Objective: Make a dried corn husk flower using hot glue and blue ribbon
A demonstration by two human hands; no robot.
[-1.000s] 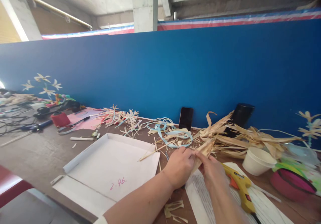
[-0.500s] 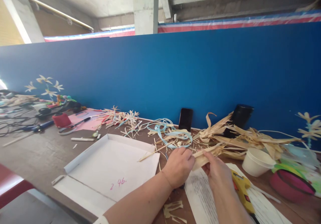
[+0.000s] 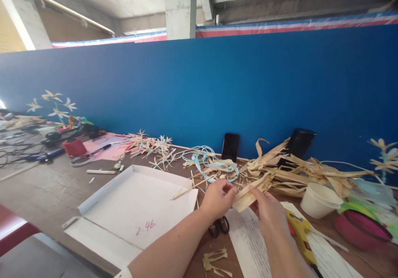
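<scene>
A strip of dry, tan corn husk (image 3: 246, 200) is held up above the table, its broad pale end toward the left. My right hand (image 3: 270, 211) is closed on it, thumb on top and the other fingers underneath. At the husk's left edge, the thumb and curled fingers of my left hand (image 3: 218, 198) are pinched together; their exact contact is partly hidden. Black-handled scissors (image 3: 219, 227) lie below my left wrist, blades hidden. Under my right forearm is a printed sheet (image 3: 248, 238), with a yellow glue gun (image 3: 299, 234) just to the right.
An open white box (image 3: 149, 199) marked "2.46." lies on the left. Behind my hands are blue ribbon loops (image 3: 202, 168), a leaning phone (image 3: 230, 147) and piled husks (image 3: 304, 172). A white cup (image 3: 320, 203) stands right. Husk scraps (image 3: 215, 259) lie in front. A blue partition (image 3: 186, 91) borders the table.
My left hand has shifted slightly left along the husk, its grip changing from closed fingers to a pinch at the edge. More of the husk's pale end and the scissors handles now show.
</scene>
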